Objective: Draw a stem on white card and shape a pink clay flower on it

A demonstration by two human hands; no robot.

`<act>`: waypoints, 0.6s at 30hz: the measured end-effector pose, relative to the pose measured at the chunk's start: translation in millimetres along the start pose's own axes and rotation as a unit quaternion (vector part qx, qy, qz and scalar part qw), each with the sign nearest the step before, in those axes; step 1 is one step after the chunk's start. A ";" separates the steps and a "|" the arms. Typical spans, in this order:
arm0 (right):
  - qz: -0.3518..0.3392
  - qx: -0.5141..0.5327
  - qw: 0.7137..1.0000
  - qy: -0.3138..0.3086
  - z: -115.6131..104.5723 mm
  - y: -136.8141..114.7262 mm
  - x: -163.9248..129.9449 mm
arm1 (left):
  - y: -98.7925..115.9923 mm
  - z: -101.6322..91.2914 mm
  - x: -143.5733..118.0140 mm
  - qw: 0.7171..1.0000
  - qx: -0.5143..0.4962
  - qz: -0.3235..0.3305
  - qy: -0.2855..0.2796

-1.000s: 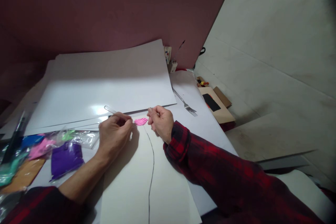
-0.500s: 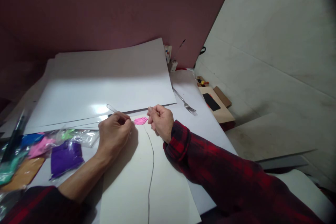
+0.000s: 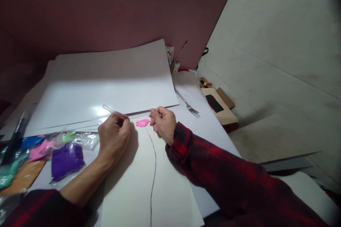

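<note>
Pink clay (image 3: 143,123) lies on white paper (image 3: 138,184); left grip (image 3: 114,137) pinches clear stick (image 3: 112,111); right grip (image 3: 162,124) curled, contents unclear.

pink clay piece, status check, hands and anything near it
Left hand shut on clear stick, tip just left of pink clay piece. Right hand curled beside it. Clay sits atop drawn line; fork well clear.

One fork (image 3: 188,105) is lying right of the big white board (image 3: 106,85). One pink clay shape (image 3: 143,123) is sitting just below that board. Several bags of coloured clay (image 3: 39,156) are lying below its left corner; their number is unclear.
</note>
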State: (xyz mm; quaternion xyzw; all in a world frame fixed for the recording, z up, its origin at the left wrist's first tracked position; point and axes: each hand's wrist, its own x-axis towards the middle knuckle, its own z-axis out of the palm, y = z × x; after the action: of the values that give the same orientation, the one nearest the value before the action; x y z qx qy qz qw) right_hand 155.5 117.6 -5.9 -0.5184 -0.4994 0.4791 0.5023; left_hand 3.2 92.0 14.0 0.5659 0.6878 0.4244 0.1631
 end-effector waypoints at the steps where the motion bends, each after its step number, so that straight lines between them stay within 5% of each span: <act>1: 0.003 0.008 1.000 0.002 0.1 -0.2 -0.1 | -0.8 0.2 -0.4 1.000 -0.012 0.004 0.009; 5: -0.029 0.050 0.998 0.007 -1.8 -5.6 -6.0 | -4.0 1.2 -4.1 0.993 -0.047 0.101 0.027; 11: -0.263 -0.062 0.959 -0.087 -6.6 -15.6 -19.8 | -6.2 6.1 -11.4 0.950 -0.047 0.300 -0.079; 18: -0.252 -0.068 0.959 -0.112 -5.2 -12.1 -12.2 | -4.5 6.7 -14.0 0.955 0.000 0.293 -0.046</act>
State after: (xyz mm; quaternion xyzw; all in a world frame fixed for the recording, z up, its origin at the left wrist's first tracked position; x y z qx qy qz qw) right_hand 159.7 105.2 6.4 -0.3515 -0.6988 0.3566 0.5109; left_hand 9.4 81.8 3.1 0.7613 0.4838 0.4271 0.0626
